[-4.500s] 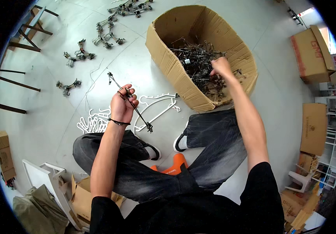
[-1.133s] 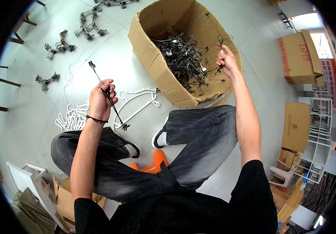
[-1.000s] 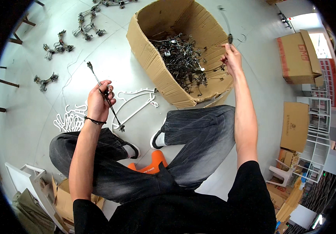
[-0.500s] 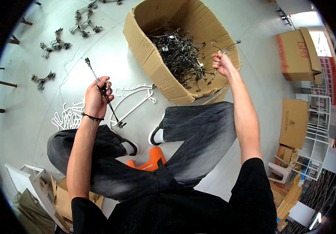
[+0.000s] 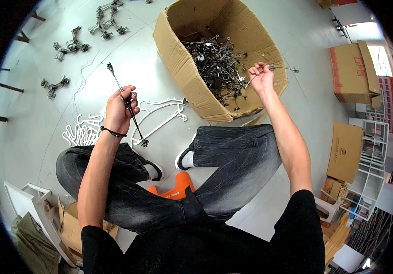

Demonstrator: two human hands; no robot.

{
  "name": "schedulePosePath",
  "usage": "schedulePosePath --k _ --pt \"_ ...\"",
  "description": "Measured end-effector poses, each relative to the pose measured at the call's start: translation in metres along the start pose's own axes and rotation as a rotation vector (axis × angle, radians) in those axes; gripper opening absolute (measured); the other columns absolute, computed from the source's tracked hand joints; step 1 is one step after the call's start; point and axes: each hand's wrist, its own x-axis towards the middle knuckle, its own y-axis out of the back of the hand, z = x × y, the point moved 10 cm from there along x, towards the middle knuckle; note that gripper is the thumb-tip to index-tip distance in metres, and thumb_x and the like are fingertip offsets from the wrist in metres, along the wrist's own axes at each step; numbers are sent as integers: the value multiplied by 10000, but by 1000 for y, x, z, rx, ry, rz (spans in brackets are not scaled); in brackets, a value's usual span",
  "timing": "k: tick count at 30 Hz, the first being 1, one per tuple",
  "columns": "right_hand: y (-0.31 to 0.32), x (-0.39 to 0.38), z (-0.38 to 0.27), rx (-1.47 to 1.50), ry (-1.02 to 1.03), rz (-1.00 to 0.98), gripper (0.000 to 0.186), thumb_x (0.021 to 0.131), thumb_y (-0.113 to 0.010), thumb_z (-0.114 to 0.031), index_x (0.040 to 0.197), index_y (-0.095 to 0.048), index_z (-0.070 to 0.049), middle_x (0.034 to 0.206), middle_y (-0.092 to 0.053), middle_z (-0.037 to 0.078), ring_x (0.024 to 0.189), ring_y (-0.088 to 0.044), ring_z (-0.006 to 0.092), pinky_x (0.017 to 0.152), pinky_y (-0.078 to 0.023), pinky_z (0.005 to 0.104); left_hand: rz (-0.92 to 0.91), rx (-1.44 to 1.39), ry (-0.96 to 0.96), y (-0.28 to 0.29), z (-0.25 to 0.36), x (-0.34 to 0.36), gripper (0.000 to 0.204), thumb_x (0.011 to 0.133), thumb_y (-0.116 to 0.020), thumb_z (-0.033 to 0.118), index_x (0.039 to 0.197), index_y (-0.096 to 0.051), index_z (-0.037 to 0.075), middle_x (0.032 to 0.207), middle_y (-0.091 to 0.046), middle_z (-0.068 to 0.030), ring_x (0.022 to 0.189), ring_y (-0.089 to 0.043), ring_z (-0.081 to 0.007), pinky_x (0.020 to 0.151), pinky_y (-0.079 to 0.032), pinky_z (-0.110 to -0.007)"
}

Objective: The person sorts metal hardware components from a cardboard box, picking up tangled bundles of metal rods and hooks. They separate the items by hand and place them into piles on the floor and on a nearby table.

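My left hand (image 5: 120,106) grips a bundle of dark metal clip hangers (image 5: 128,106) by the middle, held tilted above the pale floor. My right hand (image 5: 261,76) is raised over the near right corner of a large open cardboard box (image 5: 173,41) and pinches a single thin metal hanger (image 5: 282,69) whose hook sticks out to the right. The box holds a tangled heap of dark metal hangers (image 5: 214,61). I sit cross-legged in dark jeans on a low orange stool (image 5: 173,188).
White plastic hangers (image 5: 160,112) lie on the floor by my left knee. Small bunches of dark hangers (image 5: 71,45) are laid out at the far left. Closed cardboard boxes (image 5: 354,73) and white wire shelving (image 5: 370,150) stand at the right.
My right hand has pulled one hanger out of the box heap, lifted it high, then lowered it toward the box's near right corner. My left hand keeps its bundle almost still.
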Motion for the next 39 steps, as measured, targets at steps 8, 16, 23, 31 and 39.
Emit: schedulePosePath --k 8,16,23,31,39 --pt "-5 -61 118 -350 -644 -200 244 1050 -438 -268 902 -487 -80 742 -427 11 597 -344 109 545 -338 275 39 55 15 7 -3 -3 157 1002 -506 178 1045 -578 46 767 -485 15 618 -434 -93 552 -396 -256" --pt "4 -88 119 -652 -684 -148 369 1057 -386 -428 840 -474 -144 606 -299 -50 488 -225 85 468 -227 253 -15 59 122 3 -43 1 106 998 -513 154 1009 -575 70 731 -560 3 577 -521 -100 523 -496 -276" --pt "-71 -65 3 -421 -171 -17 309 1037 -468 -327 799 -506 -133 652 -329 -34 574 -226 107 546 -219 274 -33 70 128 7 -52 -5 118 996 -505 148 992 -586 62 732 -552 2 573 -527 -91 505 -493 -267" --pt "-73 -66 -106 -120 138 -286 198 986 -539 -205 811 -506 -119 672 -361 10 606 -321 141 612 -347 295 -140 176 113 -22 -49 -7 162 987 -501 139 1047 -622 50 752 -574 6 598 -545 -90 511 -500 -261" --pt "-109 -49 -38 -357 135 -184 412 1074 -331 -392 838 -498 -98 639 -309 -21 535 -229 100 502 -238 264 -273 394 39 -52 -35 -17 194 993 -552 168 1084 -667 40 689 -456 68 515 -392 -31 466 -308 -191"
